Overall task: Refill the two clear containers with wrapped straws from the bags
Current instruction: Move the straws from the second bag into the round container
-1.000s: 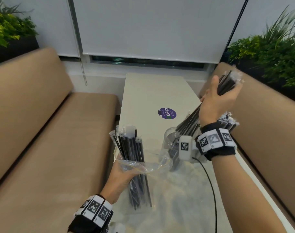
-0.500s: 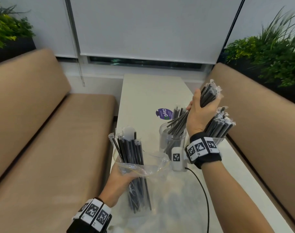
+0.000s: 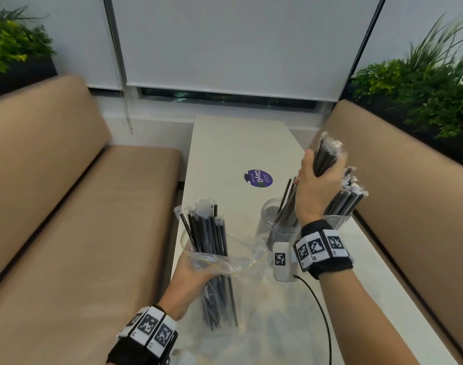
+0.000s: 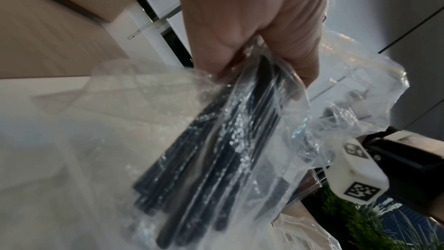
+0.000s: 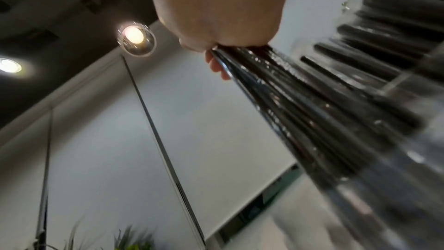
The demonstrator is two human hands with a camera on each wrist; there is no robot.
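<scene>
My right hand [image 3: 316, 191] grips a bundle of black wrapped straws [image 3: 324, 159], whose lower ends reach down into a clear round container [image 3: 271, 222] on the white table [image 3: 238, 143]. The same bundle [image 5: 300, 105] runs out of my fist [image 5: 221, 18] in the right wrist view. A second clear container [image 3: 337, 221], packed with wrapped straws [image 3: 347, 196], stands just right of my wrist. My left hand [image 3: 196, 271] holds a clear plastic bag [image 3: 240, 252] of black straws [image 3: 208, 233], upright at the table's left edge. Up close, its fingers [image 4: 259, 31] pinch the bag [image 4: 216, 140].
Tan bench seats [image 3: 67, 206] flank the narrow table on both sides. A purple round sticker [image 3: 258, 178] lies mid-table. Green plants [image 3: 422, 88] stand behind the right bench. A black cable [image 3: 322, 312] trails from the wrist device over crumpled clear plastic [image 3: 277, 312] on the near table.
My right hand has come down and leftward with the straw bundle, turning it more upright, its lower ends now in the left container. The left hand and bag have stayed put.
</scene>
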